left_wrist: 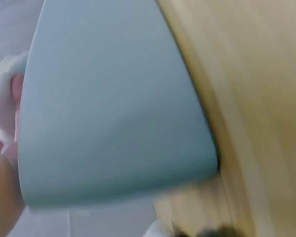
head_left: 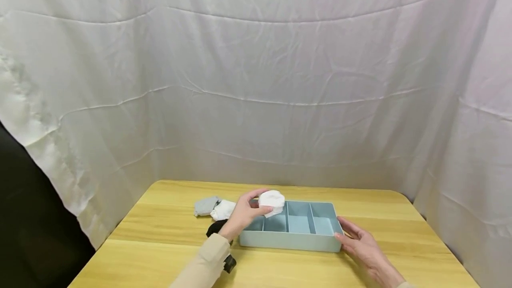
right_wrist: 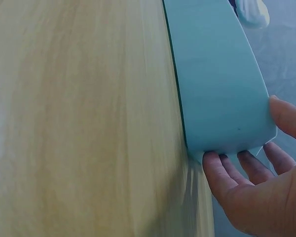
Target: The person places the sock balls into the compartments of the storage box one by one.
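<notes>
My left hand point(head_left: 242, 214) pinches a white rolled-up cloth bundle point(head_left: 272, 202), sock-like in look, between thumb and fingers. It is held above the left part of a pale blue divided box point(head_left: 290, 240). In the left wrist view the box's front wall point(left_wrist: 113, 108) hides much of that hand, with the white bundle point(left_wrist: 5, 106) at the left edge. My right hand point(head_left: 360, 246) grips the box's right end. The right wrist view shows the thumb point(right_wrist: 286, 116) at its upper edge and the fingertips against the end wall.
Left of the box lie a grey cloth bundle point(head_left: 206, 206) and another white one point(head_left: 223, 210). Black cloth point(head_left: 216, 227) lies partly behind my left wrist. A wooden table point(head_left: 160, 234) bears everything, with pale curtains point(head_left: 280, 123) hanging behind it.
</notes>
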